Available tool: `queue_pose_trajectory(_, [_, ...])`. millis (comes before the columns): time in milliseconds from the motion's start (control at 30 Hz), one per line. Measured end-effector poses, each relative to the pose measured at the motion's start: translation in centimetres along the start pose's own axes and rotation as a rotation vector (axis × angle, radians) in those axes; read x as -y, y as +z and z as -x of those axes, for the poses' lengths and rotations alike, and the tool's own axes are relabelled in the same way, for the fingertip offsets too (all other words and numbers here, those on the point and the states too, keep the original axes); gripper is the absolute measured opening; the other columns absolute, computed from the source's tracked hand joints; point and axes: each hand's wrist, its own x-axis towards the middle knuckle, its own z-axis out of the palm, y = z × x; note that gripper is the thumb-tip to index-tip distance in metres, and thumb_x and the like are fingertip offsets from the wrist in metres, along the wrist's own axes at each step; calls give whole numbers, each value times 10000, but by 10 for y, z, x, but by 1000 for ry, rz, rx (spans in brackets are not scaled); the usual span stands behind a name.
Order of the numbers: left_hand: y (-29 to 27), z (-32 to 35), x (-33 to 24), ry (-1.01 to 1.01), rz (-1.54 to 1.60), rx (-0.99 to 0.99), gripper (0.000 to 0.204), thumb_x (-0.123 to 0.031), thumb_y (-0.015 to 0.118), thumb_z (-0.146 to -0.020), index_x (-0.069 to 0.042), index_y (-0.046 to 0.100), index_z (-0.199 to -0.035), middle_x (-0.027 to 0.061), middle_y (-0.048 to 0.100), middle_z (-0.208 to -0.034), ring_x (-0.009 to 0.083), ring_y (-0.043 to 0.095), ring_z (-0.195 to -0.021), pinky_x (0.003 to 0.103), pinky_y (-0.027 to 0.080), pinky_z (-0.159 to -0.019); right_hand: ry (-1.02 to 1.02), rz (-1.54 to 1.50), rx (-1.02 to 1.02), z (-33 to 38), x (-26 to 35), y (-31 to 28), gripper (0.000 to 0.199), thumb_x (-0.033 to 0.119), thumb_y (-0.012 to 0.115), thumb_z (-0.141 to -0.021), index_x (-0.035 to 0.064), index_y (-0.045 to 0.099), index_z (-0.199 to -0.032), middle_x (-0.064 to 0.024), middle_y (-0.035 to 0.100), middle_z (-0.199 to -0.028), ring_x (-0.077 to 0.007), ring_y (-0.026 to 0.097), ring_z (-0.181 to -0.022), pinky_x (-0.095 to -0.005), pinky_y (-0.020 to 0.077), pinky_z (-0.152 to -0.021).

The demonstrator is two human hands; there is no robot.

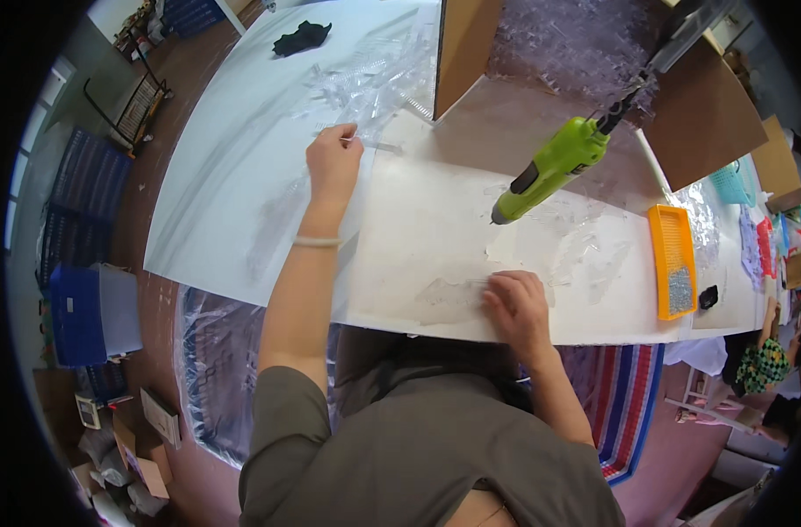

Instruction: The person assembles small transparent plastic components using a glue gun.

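Note:
My left hand (334,162) is closed in a pinch over the table, at the near edge of a pile of clear plastic pieces (369,83). A clear plastic strip (384,147) sticks out beside its fingertips and seems to be held there. Close to the table's front edge, my right hand (519,307) has its fingers curled together; whatever they hold, if anything, is hidden. A lime-green electric screwdriver (554,167) hangs tip down above the table, beyond my right hand, and neither hand touches it.
An open cardboard box (466,53) full of clear plastic parts stands at the back. At right lies an orange tray (673,263) with small metal pieces, next to a small black object (708,298). A black cloth (302,39) lies far left. Another person (763,364) is at the right.

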Motion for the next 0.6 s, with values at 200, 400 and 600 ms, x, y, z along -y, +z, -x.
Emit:
queue_pose_trajectory(200, [-78,89,-19,-19,130,-87,156,7,727,-877,10,770,-1027,137,757,-1026,184,717,-854,290,569,-741,115,-110,-61,14,-6,-8,251,-8,770,-855,6,686,-1091,-131,696,-1034,-320,641,-990,-390,531,-852])
queue_pose_trajectory(400, [-121,163,-34,-165,387,51,135,67,709,-911,39,757,-1034,124,730,-1113,160,702,-917,271,577,-811,152,-132,-90,9,2,-8,254,-27,752,-865,4,689,-1110,-153,687,-1083,-325,651,-987,-384,532,-865])
queue_pose_trajectory(600, [-122,192,-62,-255,624,273,130,79,685,-933,52,750,-1042,124,724,-1104,164,699,-930,274,580,-819,127,-326,-275,-13,27,-7,337,-78,761,-843,5,685,-1161,-158,687,-1171,-321,656,-1137,-382,533,-958])
